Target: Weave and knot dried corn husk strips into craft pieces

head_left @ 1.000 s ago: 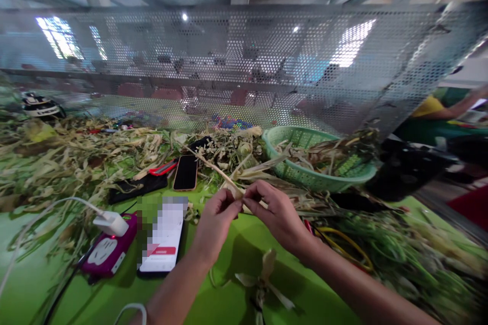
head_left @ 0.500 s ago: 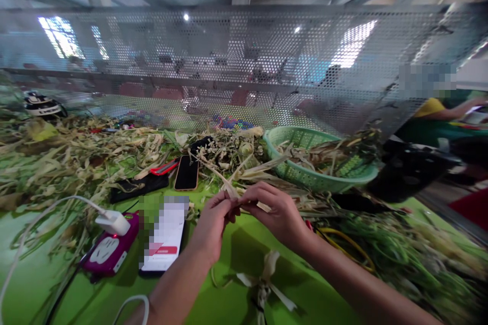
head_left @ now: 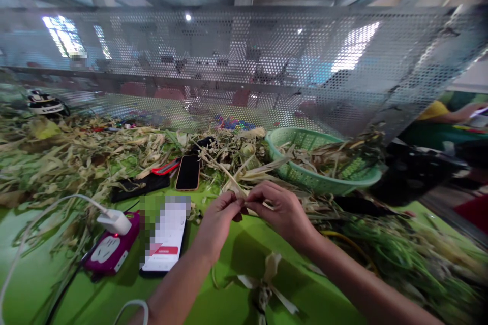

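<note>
My left hand (head_left: 222,219) pinches a pale strip of dried corn husk (head_left: 233,183), whose loose ends stick up and away from the fingers. Close against it, my right hand (head_left: 280,213) is closed too, thumb and forefinger meeting at the same husk; the exact spot they grip is small and partly hidden. Below the hands on the green table (head_left: 236,256) lies a knotted husk figure (head_left: 264,289) with loose pale ends. A lit phone (head_left: 163,241) rests left of my left forearm.
A green plastic basket (head_left: 324,183) holding dried husks stands at the back right. Husk scraps (head_left: 87,157) cover the left. A dark phone (head_left: 188,172), a red cutter (head_left: 166,167) and a purple power strip (head_left: 110,254) with a charger lie leftward. A perforated metal screen (head_left: 213,56) rises behind.
Both hands stay together at the husk strip; the right hand has shifted slightly, its fingers now bunched closer to the left fingertips. The view has moved a little.
</note>
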Tool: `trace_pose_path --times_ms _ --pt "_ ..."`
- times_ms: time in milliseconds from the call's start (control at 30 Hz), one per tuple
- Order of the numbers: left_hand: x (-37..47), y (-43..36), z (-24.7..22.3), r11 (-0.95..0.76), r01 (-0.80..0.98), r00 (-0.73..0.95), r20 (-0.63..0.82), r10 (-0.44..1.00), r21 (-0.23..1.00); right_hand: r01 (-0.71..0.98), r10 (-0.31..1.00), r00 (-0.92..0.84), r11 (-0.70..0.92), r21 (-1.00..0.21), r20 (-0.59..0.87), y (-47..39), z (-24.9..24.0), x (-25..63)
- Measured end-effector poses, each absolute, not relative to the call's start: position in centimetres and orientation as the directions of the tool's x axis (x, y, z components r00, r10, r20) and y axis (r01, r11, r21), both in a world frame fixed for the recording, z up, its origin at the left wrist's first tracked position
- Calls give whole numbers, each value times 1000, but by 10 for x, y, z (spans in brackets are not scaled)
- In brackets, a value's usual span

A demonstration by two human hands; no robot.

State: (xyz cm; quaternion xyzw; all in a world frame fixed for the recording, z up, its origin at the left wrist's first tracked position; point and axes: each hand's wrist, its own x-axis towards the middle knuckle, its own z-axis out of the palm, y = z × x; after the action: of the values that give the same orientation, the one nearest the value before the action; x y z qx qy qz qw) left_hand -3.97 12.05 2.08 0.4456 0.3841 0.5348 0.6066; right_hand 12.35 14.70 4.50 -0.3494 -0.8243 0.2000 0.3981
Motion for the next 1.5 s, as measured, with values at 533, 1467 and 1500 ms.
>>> trace_pose_path --times_ms 533,1467,1500 --pt "-38 120 19 -68 -297 89 98 991 953 378 740 -369 672 -637 562 142 41 118" --pt "-41 116 24 -206 87 163 190 968 975 195 931 -312 258 -946 189 152 37 116" --pt "-41 116 24 -206 92 166 189 968 974 209 930 -307 271 -940 200 152 36 116"
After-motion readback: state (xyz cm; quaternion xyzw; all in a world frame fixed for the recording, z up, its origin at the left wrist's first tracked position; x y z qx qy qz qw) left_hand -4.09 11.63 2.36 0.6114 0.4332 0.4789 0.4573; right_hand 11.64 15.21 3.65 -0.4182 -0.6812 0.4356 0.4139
